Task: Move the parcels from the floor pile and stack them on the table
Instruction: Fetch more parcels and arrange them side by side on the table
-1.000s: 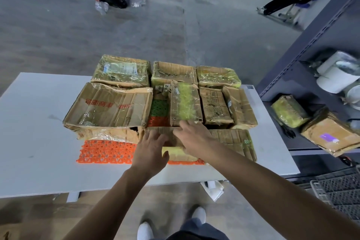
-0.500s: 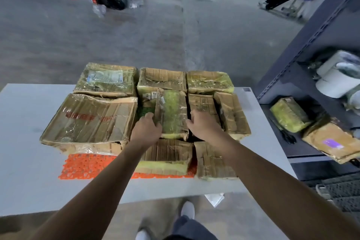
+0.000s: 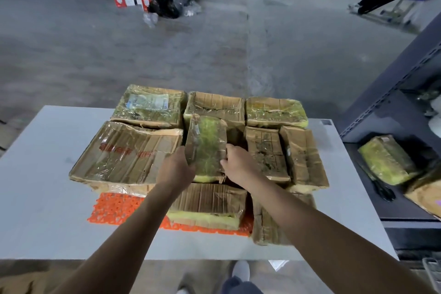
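My left hand (image 3: 175,169) and right hand (image 3: 238,166) curl round the near end of a green parcel (image 3: 206,145), one on each side. It lies atop other parcels (image 3: 128,150), behind the orange mat (image 3: 107,210) on the surface (image 3: 47,198).

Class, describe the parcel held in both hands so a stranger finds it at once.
On the white table sits a block of taped brown cardboard parcels. At its centre, beside the wide red-printed parcel, lies a narrow green-faced parcel. Only it is gripped by the left hand and right hand.
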`<control>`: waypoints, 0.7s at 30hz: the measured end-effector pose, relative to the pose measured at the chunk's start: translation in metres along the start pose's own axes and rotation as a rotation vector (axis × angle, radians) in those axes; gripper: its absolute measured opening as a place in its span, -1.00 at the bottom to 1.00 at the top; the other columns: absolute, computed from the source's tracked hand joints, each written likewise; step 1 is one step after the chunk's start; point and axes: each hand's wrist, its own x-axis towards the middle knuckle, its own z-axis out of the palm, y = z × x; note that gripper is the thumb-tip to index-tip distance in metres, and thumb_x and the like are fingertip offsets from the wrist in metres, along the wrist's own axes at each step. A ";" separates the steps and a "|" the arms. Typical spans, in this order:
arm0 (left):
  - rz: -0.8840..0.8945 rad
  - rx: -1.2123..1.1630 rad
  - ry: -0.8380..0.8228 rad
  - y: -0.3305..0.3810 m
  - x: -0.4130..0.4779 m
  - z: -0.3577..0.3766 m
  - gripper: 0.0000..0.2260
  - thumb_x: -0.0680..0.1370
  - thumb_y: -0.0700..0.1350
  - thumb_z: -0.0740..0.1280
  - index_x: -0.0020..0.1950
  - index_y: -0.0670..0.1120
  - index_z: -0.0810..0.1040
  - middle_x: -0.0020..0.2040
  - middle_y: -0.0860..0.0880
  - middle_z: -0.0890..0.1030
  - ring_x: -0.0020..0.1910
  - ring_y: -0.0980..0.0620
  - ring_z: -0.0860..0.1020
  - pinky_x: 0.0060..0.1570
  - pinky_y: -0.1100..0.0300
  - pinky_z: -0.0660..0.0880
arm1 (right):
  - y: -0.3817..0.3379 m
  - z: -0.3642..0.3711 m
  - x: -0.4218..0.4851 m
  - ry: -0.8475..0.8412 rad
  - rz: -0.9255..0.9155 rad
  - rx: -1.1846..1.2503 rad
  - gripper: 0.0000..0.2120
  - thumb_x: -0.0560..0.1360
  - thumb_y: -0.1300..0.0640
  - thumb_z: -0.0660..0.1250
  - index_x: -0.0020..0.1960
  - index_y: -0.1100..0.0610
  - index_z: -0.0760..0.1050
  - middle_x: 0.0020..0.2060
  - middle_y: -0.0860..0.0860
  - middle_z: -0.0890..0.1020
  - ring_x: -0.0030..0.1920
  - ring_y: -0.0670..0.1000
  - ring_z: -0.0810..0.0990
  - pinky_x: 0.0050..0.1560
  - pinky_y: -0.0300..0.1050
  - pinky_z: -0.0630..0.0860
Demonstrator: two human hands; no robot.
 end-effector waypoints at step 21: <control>0.214 0.525 -0.186 0.035 -0.001 0.026 -0.27 0.50 0.31 0.23 0.55 0.10 0.00 0.58 -0.08 0.01 0.54 -0.22 -0.04 0.43 -0.19 0.09 | 0.053 -0.030 -0.001 -0.208 0.514 -0.166 -0.09 0.41 -0.32 0.35 0.56 -0.11 -0.08 0.55 0.20 -0.08 0.42 0.34 0.20 0.23 0.23 0.37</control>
